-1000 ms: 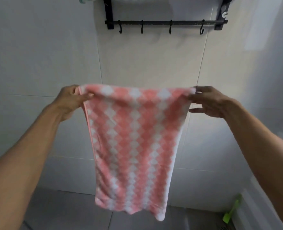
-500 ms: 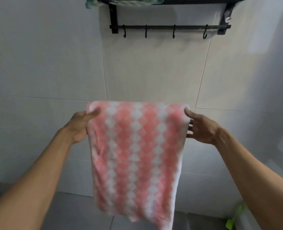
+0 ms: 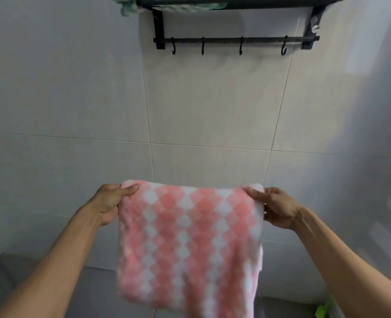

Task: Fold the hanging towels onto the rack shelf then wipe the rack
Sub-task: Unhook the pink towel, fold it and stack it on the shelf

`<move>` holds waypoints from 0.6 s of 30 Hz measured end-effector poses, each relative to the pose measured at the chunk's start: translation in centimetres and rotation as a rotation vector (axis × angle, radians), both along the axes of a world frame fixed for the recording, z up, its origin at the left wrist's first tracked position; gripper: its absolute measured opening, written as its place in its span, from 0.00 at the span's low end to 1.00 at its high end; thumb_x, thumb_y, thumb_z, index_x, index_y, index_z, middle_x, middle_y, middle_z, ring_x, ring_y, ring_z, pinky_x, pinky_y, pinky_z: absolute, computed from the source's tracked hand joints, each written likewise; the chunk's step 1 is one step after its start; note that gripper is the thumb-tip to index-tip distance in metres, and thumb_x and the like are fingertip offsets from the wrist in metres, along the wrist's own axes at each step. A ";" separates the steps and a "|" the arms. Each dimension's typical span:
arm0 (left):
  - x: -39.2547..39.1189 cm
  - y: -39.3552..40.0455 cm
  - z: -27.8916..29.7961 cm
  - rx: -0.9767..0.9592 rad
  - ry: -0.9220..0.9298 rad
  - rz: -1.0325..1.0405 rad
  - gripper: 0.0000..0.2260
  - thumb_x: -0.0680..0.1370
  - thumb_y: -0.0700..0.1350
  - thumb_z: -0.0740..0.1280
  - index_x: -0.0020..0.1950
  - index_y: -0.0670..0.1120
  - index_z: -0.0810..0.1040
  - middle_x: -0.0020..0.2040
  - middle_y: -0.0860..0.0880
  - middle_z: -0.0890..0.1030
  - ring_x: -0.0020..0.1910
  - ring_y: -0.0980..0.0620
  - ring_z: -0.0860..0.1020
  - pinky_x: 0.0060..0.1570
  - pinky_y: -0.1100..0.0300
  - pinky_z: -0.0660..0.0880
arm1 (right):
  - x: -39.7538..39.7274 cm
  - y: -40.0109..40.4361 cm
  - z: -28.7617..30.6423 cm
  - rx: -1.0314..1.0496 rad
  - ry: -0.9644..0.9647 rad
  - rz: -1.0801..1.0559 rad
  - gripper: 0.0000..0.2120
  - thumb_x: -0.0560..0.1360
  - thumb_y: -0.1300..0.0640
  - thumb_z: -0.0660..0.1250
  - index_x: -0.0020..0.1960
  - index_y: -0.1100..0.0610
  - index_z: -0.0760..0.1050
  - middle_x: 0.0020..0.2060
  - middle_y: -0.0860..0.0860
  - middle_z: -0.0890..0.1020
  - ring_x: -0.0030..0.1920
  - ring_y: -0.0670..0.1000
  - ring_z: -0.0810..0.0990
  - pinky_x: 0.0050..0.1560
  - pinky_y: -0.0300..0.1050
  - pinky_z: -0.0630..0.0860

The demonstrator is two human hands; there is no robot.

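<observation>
Holding the pink towel (image 3: 190, 244) by its top corners, the left hand (image 3: 108, 204) and right hand (image 3: 277, 207) pinch it low, well below the rack (image 3: 236, 40). Fingers clamp cloth. Hooks hang bare; a green towel (image 3: 130, 5) already lies on the shelf. Folding, shelving and wiping remain.

Pink-white towel (image 3: 190, 244) hanging held by top corners, black rack (image 3: 236, 39) above w/ green towel (image 3: 130, 5)

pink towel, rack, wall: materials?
Pink towel: soft plush fabric, probably microfibre or terry; fuzzy nap, drapes limply. Rack: likely metal, matte black coating; thin rigid bar with hooks. Wall: glazed ceramic tile by the look; smooth sheen, grout lines.
</observation>
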State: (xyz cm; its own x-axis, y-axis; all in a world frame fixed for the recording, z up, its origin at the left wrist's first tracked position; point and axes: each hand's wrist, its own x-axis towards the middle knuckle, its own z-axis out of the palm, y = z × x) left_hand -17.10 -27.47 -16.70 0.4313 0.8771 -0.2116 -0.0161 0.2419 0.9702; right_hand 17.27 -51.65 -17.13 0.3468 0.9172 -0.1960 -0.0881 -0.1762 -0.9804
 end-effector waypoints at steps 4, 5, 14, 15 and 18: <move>0.9 0.8 1.9 0.070 0.035 0.205 0.23 0.70 0.36 0.77 0.62 0.32 0.75 0.49 0.39 0.83 0.38 0.47 0.83 0.38 0.53 0.83 | 0.2 1.0 2.3 0.011 -0.076 -0.038 0.25 0.65 0.52 0.78 0.56 0.66 0.83 0.55 0.62 0.85 0.48 0.55 0.84 0.49 0.48 0.82; 1.1 0.8 2.3 0.079 0.008 0.247 0.26 0.69 0.36 0.78 0.63 0.35 0.73 0.49 0.40 0.81 0.39 0.47 0.82 0.37 0.54 0.82 | 0.2 1.3 2.7 0.029 -0.085 -0.076 0.27 0.64 0.51 0.78 0.57 0.67 0.82 0.55 0.63 0.85 0.47 0.55 0.84 0.48 0.48 0.82; 2.2 1.2 4.8 0.147 -0.098 0.349 0.21 0.69 0.36 0.78 0.58 0.42 0.74 0.44 0.43 0.82 0.28 0.55 0.82 0.26 0.62 0.78 | 0.1 3.7 5.8 0.146 -0.095 -0.316 0.22 0.71 0.61 0.78 0.62 0.64 0.76 0.46 0.59 0.85 0.39 0.52 0.84 0.39 0.48 0.83; 2.2 1.2 4.9 0.151 -0.102 0.349 0.18 0.69 0.37 0.78 0.55 0.43 0.75 0.43 0.44 0.82 0.27 0.57 0.81 0.26 0.63 0.78 | 0.0 4.0 6.1 0.167 -0.083 -0.372 0.22 0.72 0.60 0.77 0.63 0.62 0.75 0.45 0.58 0.84 0.38 0.52 0.83 0.41 0.50 0.83; 2.4 1.3 5.0 0.158 -0.099 0.339 0.14 0.69 0.38 0.79 0.49 0.44 0.77 0.44 0.44 0.83 0.32 0.53 0.82 0.30 0.61 0.79 | 0.2 4.7 6.7 0.188 -0.092 -0.430 0.20 0.75 0.58 0.75 0.64 0.59 0.74 0.42 0.55 0.82 0.37 0.51 0.80 0.42 0.50 0.81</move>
